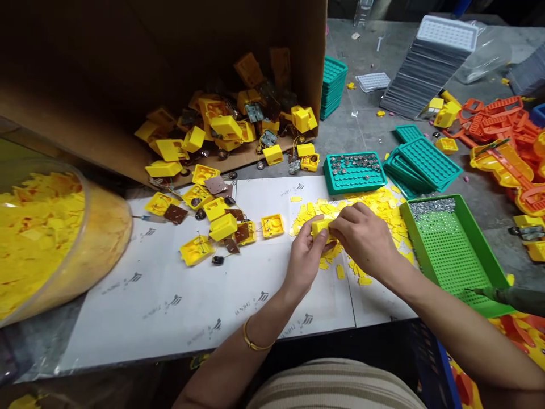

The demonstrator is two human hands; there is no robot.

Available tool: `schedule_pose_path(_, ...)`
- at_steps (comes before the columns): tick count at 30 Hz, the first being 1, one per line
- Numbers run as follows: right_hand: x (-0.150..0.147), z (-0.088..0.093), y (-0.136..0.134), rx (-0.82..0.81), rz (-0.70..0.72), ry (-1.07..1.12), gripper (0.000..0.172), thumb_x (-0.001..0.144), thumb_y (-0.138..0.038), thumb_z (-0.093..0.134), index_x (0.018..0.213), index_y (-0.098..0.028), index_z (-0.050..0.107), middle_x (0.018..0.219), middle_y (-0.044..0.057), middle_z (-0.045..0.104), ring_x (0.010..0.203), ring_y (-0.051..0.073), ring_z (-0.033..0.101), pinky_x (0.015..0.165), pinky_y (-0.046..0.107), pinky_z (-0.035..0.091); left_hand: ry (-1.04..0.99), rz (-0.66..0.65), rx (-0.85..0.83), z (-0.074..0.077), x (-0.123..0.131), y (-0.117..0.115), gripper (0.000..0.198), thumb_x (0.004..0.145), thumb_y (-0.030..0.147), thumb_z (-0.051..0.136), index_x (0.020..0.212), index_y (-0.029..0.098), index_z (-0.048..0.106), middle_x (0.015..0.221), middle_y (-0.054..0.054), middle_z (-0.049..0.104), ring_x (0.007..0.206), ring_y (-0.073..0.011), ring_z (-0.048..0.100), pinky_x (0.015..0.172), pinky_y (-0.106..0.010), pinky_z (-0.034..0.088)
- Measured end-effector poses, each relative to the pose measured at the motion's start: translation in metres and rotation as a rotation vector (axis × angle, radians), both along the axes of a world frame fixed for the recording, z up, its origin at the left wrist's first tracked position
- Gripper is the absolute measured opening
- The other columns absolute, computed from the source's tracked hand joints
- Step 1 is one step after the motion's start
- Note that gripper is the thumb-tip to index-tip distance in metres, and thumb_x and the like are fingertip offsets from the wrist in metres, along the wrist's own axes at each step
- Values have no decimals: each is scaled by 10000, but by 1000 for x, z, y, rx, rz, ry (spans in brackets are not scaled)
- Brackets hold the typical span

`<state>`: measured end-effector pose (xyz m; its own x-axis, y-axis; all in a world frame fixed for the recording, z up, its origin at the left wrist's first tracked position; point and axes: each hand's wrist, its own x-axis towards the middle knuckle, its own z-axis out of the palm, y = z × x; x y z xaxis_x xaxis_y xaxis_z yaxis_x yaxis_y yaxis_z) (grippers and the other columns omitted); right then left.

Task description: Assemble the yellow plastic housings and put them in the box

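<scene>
My left hand (305, 250) is closed around a small yellow plastic casing (320, 226), thumb on the near side. The bent fingers of my right hand (364, 236) press together at the casing's right end; whether a smaller part is between them is hidden. Beneath and around both hands lies a spread of flat yellow plastic pieces (385, 207). Left of my hands, an open yellow casing (272, 225) rests on the white board, near several more casings (223, 227) with wires, brown circuit boards and small black round parts.
A cardboard box (321, 68) of wired casings lies open at the back. A tub (106, 221) of yellow pieces stands left. Teal tray (355, 182) holds small round metal parts; green basket (489, 267) holds screws, a dark tool (511, 295) over it. Orange parts (489, 122) lie right.
</scene>
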<state>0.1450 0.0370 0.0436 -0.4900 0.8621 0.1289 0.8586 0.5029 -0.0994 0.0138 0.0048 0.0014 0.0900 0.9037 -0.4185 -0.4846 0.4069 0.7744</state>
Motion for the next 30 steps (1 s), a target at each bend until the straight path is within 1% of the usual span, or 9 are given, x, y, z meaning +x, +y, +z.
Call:
schedule_pose_path(5,14,2,0,-110,-43,392,100,837,-156,626,859,-194,716,841,37,707,776,182,622,677,299,469,-142,0,-73,1,-3,3,324,808,287,636,1112,179,605,1130,-66,631,1007,-193,638,853,-323,557)
schedule_pose_path(8,18,0,0,-133,-44,568,105,837,-138,620,881,-191,699,865,30,712,809,163,636,731,285,482,-175,-16,-86,3,-4,3,304,818,273,624,1103,169,611,1131,-75,629,1015,-195,632,848,-327,558)
schedule_pose_path(12,13,-4,0,-143,30,539,88,842,-142,607,802,-192,667,804,27,682,804,166,593,726,285,448,-146,-41,-64,3,-4,1,298,818,282,627,1097,178,621,1143,-60,614,1026,-194,622,864,-332,549)
schedule_pose_path(17,12,3,7,-349,52,436,121,806,-87,593,789,-201,630,790,2,662,787,153,561,711,271,412,18,-108,23,2,-5,0,316,803,318,652,1093,194,640,1127,-53,634,1015,-198,626,847,-310,551)
schedule_pose_path(20,17,7,12,-417,2,445,119,775,-74,591,771,-192,604,780,-3,643,780,142,558,699,264,408,103,-144,70,1,-7,0,340,793,332,667,1104,198,646,1098,-57,658,985,-199,636,833,-308,555)
schedule_pose_path(23,24,4,16,-552,-95,540,119,732,-140,665,805,-186,582,815,1,624,733,129,552,651,257,422,116,-197,81,2,-9,0,363,791,342,669,1119,188,646,1089,-66,670,972,-207,642,818,-312,562)
schedule_pose_path(27,38,-3,23,-1006,-52,760,331,669,-201,728,952,-185,557,852,-10,599,627,92,562,582,237,459,39,-316,55,4,-8,-3,388,790,339,675,1142,181,639,1120,-78,667,986,-217,648,786,-298,571)
schedule_pose_path(28,42,-3,26,-1065,-31,803,384,653,-220,745,985,-187,555,842,-17,595,617,91,569,571,235,465,3,-322,26,4,-7,-3,382,795,337,669,1141,177,637,1126,-82,667,989,-220,652,779,-294,574)
schedule_pose_path(30,52,-2,36,-965,-71,860,368,684,-303,735,998,-186,584,815,-12,608,618,102,581,559,239,468,-73,-283,-54,4,-7,-2,371,806,319,657,1143,168,626,1121,-91,673,979,-220,668,772,-283,575)
